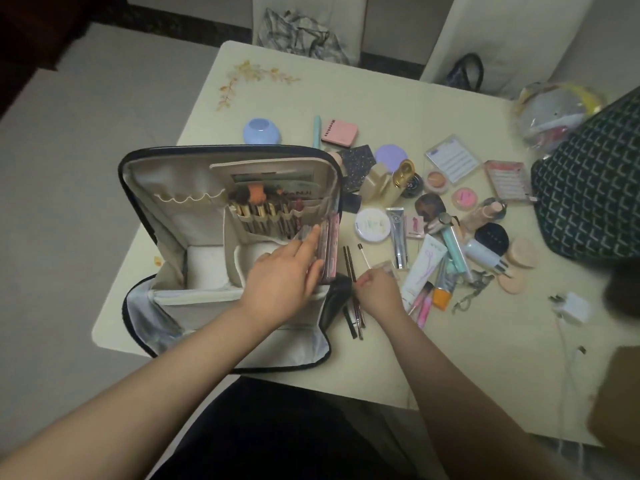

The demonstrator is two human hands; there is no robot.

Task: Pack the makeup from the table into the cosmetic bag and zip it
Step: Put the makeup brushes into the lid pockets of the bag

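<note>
Fingers [313, 237] of the left hand [282, 282] are kept straight, pressed against pink palettes [329, 251] inside the open cosmetic bag [194, 174]. Right hand [377, 289] fingers are curled over pencils [351, 268] on the counter [450, 341]; grip can't really be told.

A cream worktop [450, 358] bears a floral decal [249, 77] at its far left corner. A white charger [571, 308] with its cable lies near the right edge, beside a dark patterned bag [588, 188]. Two pale chairs [502, 32] stand behind, crumpled cloth [301, 32] on one.

Cosmetic bag [166, 216] left on table [398, 358], makeup pile [433, 216] right
</note>
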